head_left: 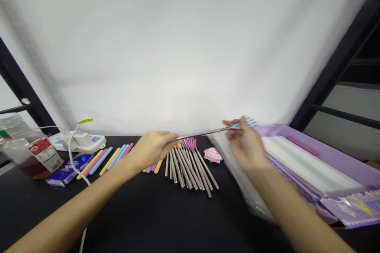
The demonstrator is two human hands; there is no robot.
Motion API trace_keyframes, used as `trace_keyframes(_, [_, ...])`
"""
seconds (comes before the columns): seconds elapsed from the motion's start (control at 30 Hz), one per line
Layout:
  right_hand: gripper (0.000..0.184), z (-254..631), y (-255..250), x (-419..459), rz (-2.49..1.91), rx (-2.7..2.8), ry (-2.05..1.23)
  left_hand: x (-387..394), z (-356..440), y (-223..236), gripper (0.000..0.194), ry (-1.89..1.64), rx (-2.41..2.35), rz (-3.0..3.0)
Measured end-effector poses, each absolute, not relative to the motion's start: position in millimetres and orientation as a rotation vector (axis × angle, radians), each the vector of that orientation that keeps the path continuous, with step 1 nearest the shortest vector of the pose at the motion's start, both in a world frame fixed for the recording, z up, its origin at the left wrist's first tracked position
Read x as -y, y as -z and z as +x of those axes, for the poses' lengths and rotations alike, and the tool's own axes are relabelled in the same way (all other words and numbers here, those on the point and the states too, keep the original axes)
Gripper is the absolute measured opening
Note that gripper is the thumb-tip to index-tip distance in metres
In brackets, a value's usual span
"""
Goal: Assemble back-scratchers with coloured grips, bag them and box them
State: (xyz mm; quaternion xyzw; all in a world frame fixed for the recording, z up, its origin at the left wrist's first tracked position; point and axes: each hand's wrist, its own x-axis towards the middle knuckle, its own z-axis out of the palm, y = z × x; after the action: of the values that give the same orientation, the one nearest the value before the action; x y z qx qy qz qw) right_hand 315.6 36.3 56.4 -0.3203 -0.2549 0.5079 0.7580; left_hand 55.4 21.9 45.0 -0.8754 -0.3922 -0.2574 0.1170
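My left hand (pixel 152 148) pinches the near end of a thin metal rod (pixel 204 132) held level above the black table (pixel 154 213). My right hand (pixel 245 142) pinches the rod's far end, where a blue ribbed piece (pixel 247 124) sits; this hand is blurred. Below the rod lies a fan of several metal rods (pixel 190 168) with pink tassel-like tips (pixel 191 142). Coloured sticks (pixel 103 160) in yellow, pink and blue lie in a row under my left wrist.
A small pink printed packet (pixel 213 155) lies right of the rods. Clear plastic bags (pixel 249 189) and a purple tray (pixel 332 154) holding white sheets sit at the right. At the left are a power strip (pixel 78 141), a jar (pixel 28 152) and a blue tissue pack (pixel 69 170).
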Motion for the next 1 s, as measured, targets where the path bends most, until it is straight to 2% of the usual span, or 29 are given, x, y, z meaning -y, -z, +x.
trace_keyframes(0.1, [0.036, 351.4, -73.6, -45.5, -0.741, 0.373, -0.961, -28.8, 21.8, -46.0, 0.029, 0.684, 1.180, -2.303])
trace_keyframes(0.4, [0.033, 353.9, -63.4, -48.6, -0.738, 0.335, -1.080, -35.8, 21.0, -43.3, 0.024, 0.470, 1.083, -2.039])
trace_keyframes(0.6, [0.031, 396.4, -77.0, -52.6, -0.752, 0.195, -0.806, -40.9, -17.8, -30.9, 0.021, 0.558, 1.270, -1.903])
trace_keyframes(0.73, [0.033, 409.5, -82.2, -52.9, -0.764, 0.202, -0.778, -42.5, -25.9, -30.5, 0.023, 0.574, 1.370, -1.825])
trace_keyframes(0.87, [0.038, 395.8, -78.9, -52.7, -0.760, 0.230, -0.787, -43.8, -11.7, -32.7, 0.022, 0.599, 1.241, -1.897])
trace_keyframes(1.0, [0.033, 342.7, -62.1, -45.0, -0.725, 0.395, -0.979, -40.3, 33.5, -42.4, 0.022, 0.624, 0.975, -2.014])
